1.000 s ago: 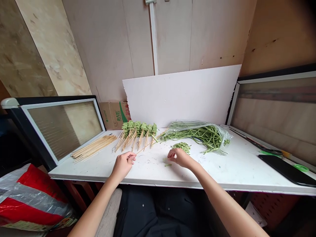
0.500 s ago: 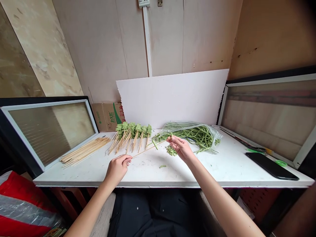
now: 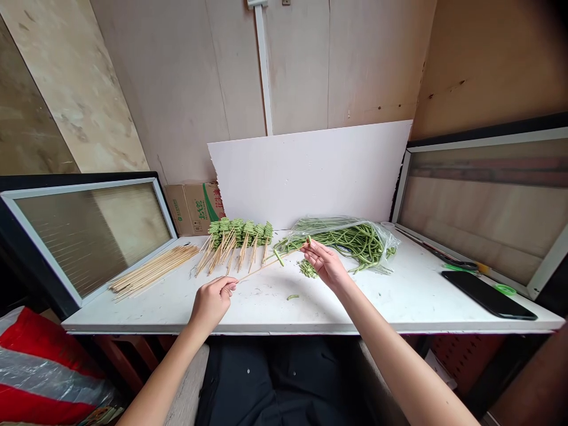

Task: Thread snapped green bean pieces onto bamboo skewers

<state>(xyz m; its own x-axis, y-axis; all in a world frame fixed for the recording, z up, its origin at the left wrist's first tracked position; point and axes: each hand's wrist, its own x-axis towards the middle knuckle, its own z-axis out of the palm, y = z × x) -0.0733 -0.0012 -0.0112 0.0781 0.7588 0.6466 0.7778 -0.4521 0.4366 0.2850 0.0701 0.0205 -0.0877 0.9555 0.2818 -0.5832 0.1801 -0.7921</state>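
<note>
My left hand [image 3: 213,300] is closed on the lower end of a thin bamboo skewer [image 3: 257,271], held slanting up to the right above the table. One green bean piece [image 3: 278,257] sits on the skewer partway along. At the far tip, my right hand [image 3: 323,260] pinches another short bean piece [image 3: 309,239] between thumb and fingers. Below the right hand lies a small heap of cut bean pieces [image 3: 307,269]. A single loose piece [image 3: 293,297] rests nearer the front edge. Behind the left hand, finished bean skewers [image 3: 239,234] are stacked with their sticks pointing forward.
Bare skewers [image 3: 155,269] lie in a bundle at the left. A clear plastic bag of long green beans [image 3: 355,242] stands at the back right. A black phone [image 3: 488,294], scissors [image 3: 461,264] and a green ring [image 3: 504,289] lie at the right. A cardboard box [image 3: 195,209] stands behind.
Both hands keep nearly the same places, with the skewer still between them. The right fingers have shifted very slightly at the tip; the camera view has moved a little.
</note>
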